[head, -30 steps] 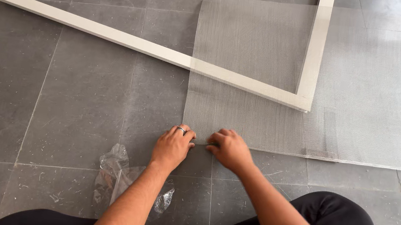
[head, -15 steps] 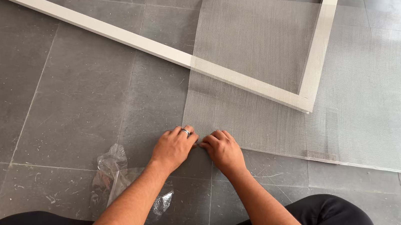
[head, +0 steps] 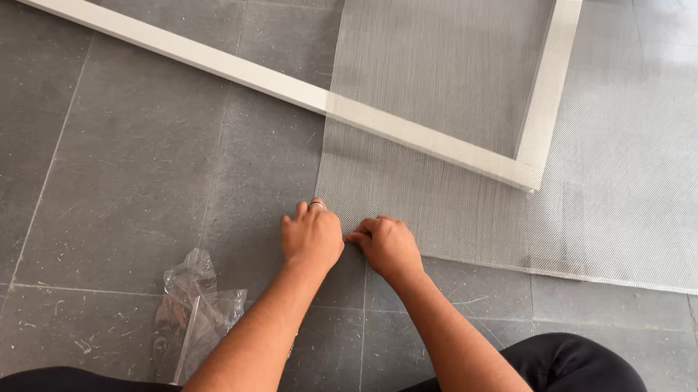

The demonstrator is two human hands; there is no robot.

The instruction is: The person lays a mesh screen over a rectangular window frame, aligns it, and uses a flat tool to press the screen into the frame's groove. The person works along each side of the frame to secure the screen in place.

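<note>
Nearby: crumpled plastic wrap (head: 194, 314), white frame (head: 291, 86) (under mesh (head: 632, 167)).

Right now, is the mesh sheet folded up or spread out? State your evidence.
Spread out: the mesh sheet lies flat over the grey floor and white frame.

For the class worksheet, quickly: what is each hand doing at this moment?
Left hand: fingers curled, pinching the near corner of the mesh sheet.
Right hand: fingers curled, pinching the same mesh edge beside it.
</note>
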